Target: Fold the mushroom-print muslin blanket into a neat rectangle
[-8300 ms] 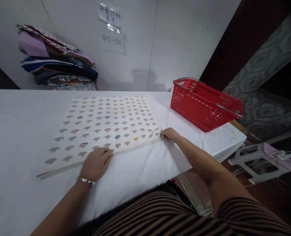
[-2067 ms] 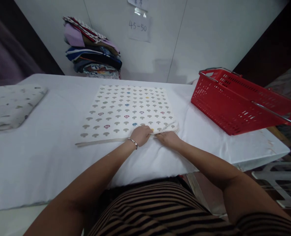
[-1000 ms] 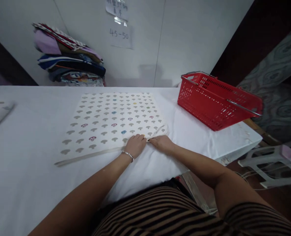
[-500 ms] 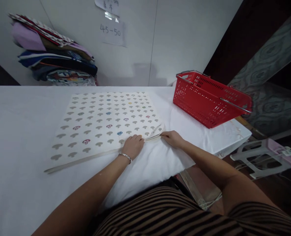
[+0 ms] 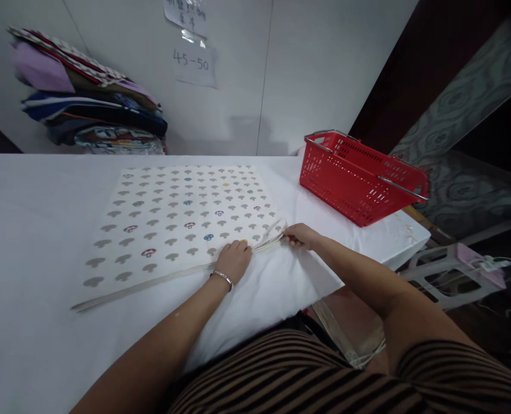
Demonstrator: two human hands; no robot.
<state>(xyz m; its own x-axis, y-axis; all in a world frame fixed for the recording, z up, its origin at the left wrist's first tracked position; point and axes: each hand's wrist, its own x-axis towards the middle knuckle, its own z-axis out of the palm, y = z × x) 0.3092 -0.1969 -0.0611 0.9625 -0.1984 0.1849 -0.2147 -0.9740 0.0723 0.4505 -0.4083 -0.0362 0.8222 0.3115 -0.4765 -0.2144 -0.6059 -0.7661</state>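
Note:
A folded white cloth (image 5: 169,224) with a mushroom print, mostly grey with a few coloured ones, lies flat on the white-covered table (image 5: 31,230). Along its near edge several layers show. My left hand (image 5: 234,261), a silver bracelet at its wrist, is closed on that edge with fingers curled over it; the thumb side is partly hidden. At the near right corner, my right hand (image 5: 300,236) pinches the layers, which are slightly lifted and fanned between my two hands.
A red plastic basket (image 5: 358,184) with metal handles stands at the table's right end. Folded fabrics (image 5: 95,98) are stacked at the back left against the pale wall. A pink and white stool (image 5: 457,276) is beyond the right edge. Handwritten papers (image 5: 195,63) hang on the wall.
The view has shifted slightly. My right hand's fingers have shifted a little at the cloth's corner; my left hand keeps its place on the edge.

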